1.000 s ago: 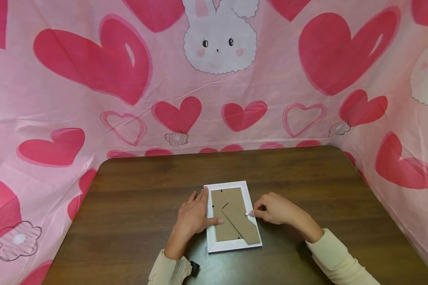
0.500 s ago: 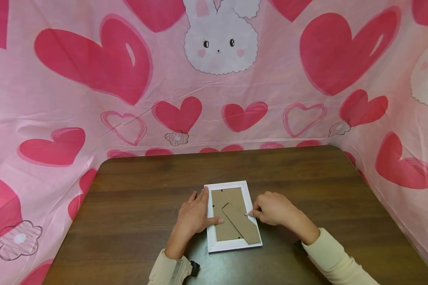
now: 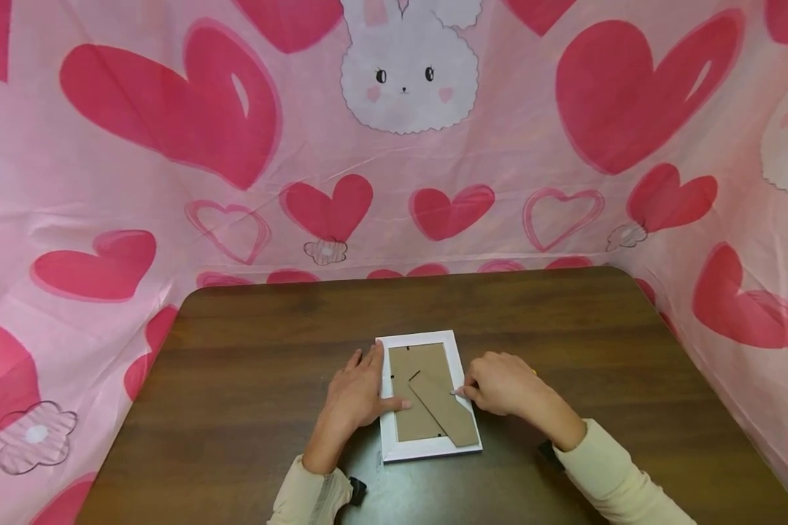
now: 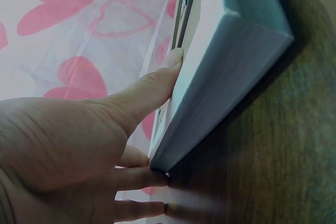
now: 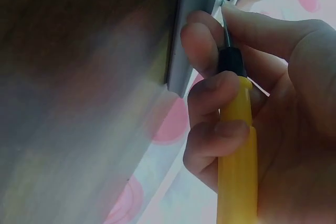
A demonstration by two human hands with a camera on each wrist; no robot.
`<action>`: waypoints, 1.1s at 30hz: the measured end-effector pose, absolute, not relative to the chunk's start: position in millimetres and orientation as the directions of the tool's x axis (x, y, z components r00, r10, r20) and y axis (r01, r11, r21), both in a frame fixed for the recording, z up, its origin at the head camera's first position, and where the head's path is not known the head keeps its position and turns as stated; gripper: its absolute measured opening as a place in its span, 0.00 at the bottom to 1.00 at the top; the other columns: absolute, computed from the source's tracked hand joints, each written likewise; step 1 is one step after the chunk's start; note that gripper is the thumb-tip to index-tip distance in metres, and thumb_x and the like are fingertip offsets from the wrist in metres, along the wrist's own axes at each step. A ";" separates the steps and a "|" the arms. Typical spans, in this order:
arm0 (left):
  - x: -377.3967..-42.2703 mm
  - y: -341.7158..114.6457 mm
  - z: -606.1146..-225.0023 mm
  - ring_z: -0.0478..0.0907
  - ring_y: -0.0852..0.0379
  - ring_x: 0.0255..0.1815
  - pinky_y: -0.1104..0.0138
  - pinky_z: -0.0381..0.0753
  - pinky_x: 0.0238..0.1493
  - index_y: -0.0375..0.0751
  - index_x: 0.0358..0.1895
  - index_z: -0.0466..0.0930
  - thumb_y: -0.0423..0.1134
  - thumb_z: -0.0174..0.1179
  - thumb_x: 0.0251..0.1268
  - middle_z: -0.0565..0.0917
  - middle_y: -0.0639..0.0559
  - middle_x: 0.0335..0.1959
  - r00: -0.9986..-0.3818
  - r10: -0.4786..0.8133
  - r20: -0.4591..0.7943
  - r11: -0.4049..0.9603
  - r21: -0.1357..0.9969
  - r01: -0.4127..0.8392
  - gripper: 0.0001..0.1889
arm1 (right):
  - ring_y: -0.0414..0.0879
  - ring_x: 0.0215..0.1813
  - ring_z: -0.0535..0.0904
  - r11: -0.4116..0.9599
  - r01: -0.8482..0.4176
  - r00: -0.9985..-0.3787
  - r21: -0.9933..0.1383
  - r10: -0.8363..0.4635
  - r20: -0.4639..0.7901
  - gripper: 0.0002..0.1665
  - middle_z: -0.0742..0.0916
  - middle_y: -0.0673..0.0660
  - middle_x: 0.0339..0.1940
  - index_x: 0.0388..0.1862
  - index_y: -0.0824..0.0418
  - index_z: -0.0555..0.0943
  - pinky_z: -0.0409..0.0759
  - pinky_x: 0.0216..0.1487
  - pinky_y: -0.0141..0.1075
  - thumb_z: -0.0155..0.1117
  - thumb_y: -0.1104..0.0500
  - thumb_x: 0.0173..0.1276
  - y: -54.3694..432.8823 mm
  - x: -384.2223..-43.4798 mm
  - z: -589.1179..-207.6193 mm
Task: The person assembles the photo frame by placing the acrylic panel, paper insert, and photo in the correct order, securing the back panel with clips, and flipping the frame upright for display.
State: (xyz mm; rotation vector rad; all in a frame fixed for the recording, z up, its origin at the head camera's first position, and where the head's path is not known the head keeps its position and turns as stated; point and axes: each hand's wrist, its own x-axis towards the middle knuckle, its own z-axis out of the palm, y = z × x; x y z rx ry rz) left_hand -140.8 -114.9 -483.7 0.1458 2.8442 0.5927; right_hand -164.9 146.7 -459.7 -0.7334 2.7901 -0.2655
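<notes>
A white picture frame [image 3: 423,450] lies face down on the brown table, showing its brown backing board [image 3: 420,423] and slanted easel leg [image 3: 448,412]. Along its left side rests my left hand [image 3: 354,390], fingers straight against the edge and thumb over the border onto the board; the left wrist view shows that thumb [image 4: 152,87] pressing from above. My right hand [image 3: 505,384] is at the right inner edge. In the right wrist view its fingers curl round a yellow-handled screwdriver [image 5: 237,150], whose thin metal shaft points at the frame. The tip is partly hidden by the thumb.
Small dark retaining tabs, one at the top [image 3: 408,348], sit around the backing board's edge. The wooden table [image 3: 269,343] extends on all sides. A pink cloth with hearts and bunnies [image 3: 381,160] hangs behind and beside it.
My right hand has turned and shifted slightly at the frame's right edge, and the pale bit by its fingertips shows less. My left hand and the picture frame stay in place.
</notes>
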 end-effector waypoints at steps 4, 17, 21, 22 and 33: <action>-141.9 -115.2 -479.6 0.60 0.33 0.84 0.34 0.64 0.76 0.36 0.84 0.53 0.65 0.78 0.50 0.70 0.38 0.80 -0.968 0.144 -0.207 0.911 0.409 0.048 0.64 | 0.41 0.23 0.68 0.859 -0.443 -0.846 -0.258 -0.496 -0.198 0.12 0.76 0.43 0.15 0.24 0.48 0.91 0.66 0.26 0.37 0.75 0.49 0.68 147.2 -165.0 -459.6; -139.0 -116.5 -483.3 0.59 0.32 0.84 0.33 0.62 0.77 0.35 0.84 0.54 0.65 0.78 0.50 0.69 0.38 0.81 -0.967 0.147 -0.209 0.905 0.424 0.046 0.64 | 0.40 0.23 0.68 0.845 -0.434 -0.839 -0.311 -0.505 -0.201 0.13 0.76 0.42 0.16 0.24 0.48 0.89 0.66 0.28 0.35 0.74 0.49 0.69 150.6 -162.8 -460.9; -139.7 -115.9 -484.1 0.59 0.33 0.84 0.34 0.63 0.77 0.35 0.84 0.53 0.66 0.77 0.51 0.68 0.39 0.81 -0.965 0.152 -0.212 0.905 0.422 0.050 0.64 | 0.37 0.23 0.66 0.819 -0.464 -0.830 -0.337 -0.535 -0.160 0.15 0.73 0.41 0.15 0.24 0.49 0.87 0.65 0.27 0.33 0.71 0.49 0.72 154.3 -159.9 -460.2; -139.8 -115.7 -484.0 0.59 0.33 0.84 0.34 0.63 0.77 0.35 0.84 0.53 0.66 0.77 0.51 0.68 0.39 0.81 -0.965 0.152 -0.212 0.905 0.422 0.049 0.64 | 0.36 0.22 0.66 0.805 -0.478 -0.822 -0.351 -0.551 -0.145 0.16 0.72 0.40 0.15 0.24 0.49 0.86 0.65 0.27 0.32 0.70 0.48 0.73 154.8 -158.7 -459.3; -138.5 -115.5 -481.0 0.60 0.32 0.84 0.34 0.63 0.77 0.35 0.84 0.54 0.65 0.78 0.51 0.70 0.38 0.79 -0.969 0.148 -0.199 0.902 0.428 0.049 0.64 | 0.28 0.21 0.62 0.645 -0.602 -0.679 -0.471 -0.724 -0.122 0.19 0.70 0.35 0.16 0.22 0.44 0.77 0.60 0.24 0.26 0.75 0.46 0.69 147.0 -139.2 -448.9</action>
